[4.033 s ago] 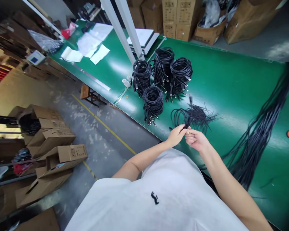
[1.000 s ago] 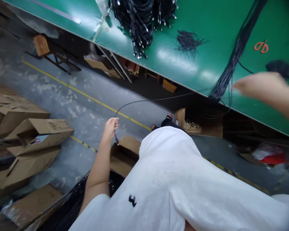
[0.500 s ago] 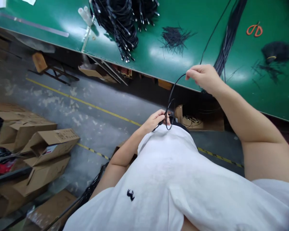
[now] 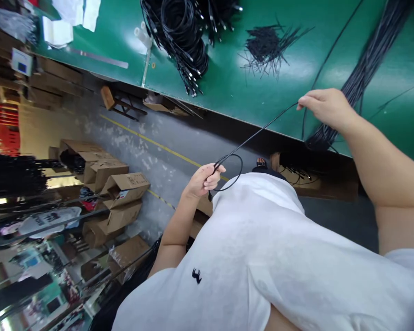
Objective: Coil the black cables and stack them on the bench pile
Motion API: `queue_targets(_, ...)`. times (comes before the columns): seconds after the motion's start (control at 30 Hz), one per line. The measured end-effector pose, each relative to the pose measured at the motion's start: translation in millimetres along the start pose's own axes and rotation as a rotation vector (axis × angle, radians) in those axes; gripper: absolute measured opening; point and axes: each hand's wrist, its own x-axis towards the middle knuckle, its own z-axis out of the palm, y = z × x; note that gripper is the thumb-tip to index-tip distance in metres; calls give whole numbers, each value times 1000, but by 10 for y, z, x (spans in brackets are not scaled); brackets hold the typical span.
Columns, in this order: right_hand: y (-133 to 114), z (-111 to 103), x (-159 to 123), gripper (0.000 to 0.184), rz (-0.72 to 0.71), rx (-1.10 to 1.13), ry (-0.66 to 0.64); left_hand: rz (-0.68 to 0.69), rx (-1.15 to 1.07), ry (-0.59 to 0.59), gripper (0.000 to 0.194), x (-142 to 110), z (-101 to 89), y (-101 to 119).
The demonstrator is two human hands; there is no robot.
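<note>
A thin black cable point(image 4: 258, 131) runs taut between my two hands. My left hand point(image 4: 204, 180) is closed around it in front of my body, and a loop of the cable hangs beside the fingers. My right hand point(image 4: 326, 108) pinches the cable above the edge of the green table point(image 4: 224, 87). From there another stretch of black cable rises across the tabletop. Beside the right hand lies a long bundle of straight black cables point(image 4: 369, 59), its near end at the table edge.
Coiled black cables with metal ends point(image 4: 184, 41) lie at the table's far side. A heap of short black ties point(image 4: 267, 46) sits nearer the middle. Cardboard boxes point(image 4: 124, 188) stand on the floor at left, a wooden stool point(image 4: 107, 97) by the table.
My right hand has drawn away from the left, and the slack cable between them has straightened. My left hand has moved a little outward from my body. The view has swung left.
</note>
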Motion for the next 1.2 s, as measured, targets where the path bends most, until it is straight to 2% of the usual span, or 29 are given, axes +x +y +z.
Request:
queue_targets(0.07, 177, -40, 68, 29, -39, -2, -76, 96, -87, 127, 29, -40, 20, 68)
queue_targets(0.2, 712, 51, -18, 28, -112, -63, -269, 475, -121, 455, 40, -151, 22, 288)
queue_targets(0.23, 799, 113, -107, 27, -141, -129, -301, 529, -88, 503, 42, -169, 14, 336)
queue_targets(0.3, 803, 248, -360, 29, -282, -250, -389, 532, -14, 518, 43, -148, -2, 379)
queue_targets(0.33, 707, 304, -506, 32, -400, -286, -454, 498, 20, 494, 43, -97, -3, 367)
queue_targets(0.4, 343, 363, -759, 40, -669, -282, -615, 406, 76, 422, 41, 88, 28, 279)
queue_targets(0.47, -138, 346, -865, 45, -824, -220, -656, 289, 135, 310, 42, 333, 115, 136)
queue_targets(0.53, -563, 269, -787, 44, -850, -149, -619, 170, 184, 131, 46, 546, 247, -1)
queue_targets(0.6, -821, 162, -603, 42, -805, -123, -539, 64, 204, -93, 49, 662, 376, -68)
queue_targets(0.67, -909, 73, -426, 41, -744, -132, -457, 26, 173, -239, 45, 687, 453, -41)
queue_targets(0.77, -872, 63, -264, 40, -677, -89, -403, 18, 109, -283, 36, 655, 451, 107)
queue_targets(0.87, -714, 183, -136, 40, -667, -18, -385, -80, 86, -235, 28, 607, 374, 255)
queue_targets(0.93, -476, 255, -28, 41, -666, -25, -361, -88, 29, -128, 29, 569, 317, 329)
queue_targets(1.0, -95, 266, 81, 39, -598, -128, -277, 4, -55, 11, 36, 529, 271, 384)
queue_targets(1.07, 388, 201, 163, 34, -454, -283, -149, 96, -113, 106, 39, 482, 238, 421)
queue_targets(1.13, 855, 87, 201, 28, -325, -396, -69, 128, -131, 145, 38, 410, 207, 455)
queue_targets(1.2, 1156, -15, 181, 23, -243, -474, -36, 178, -140, 182, 38, 303, 159, 507)
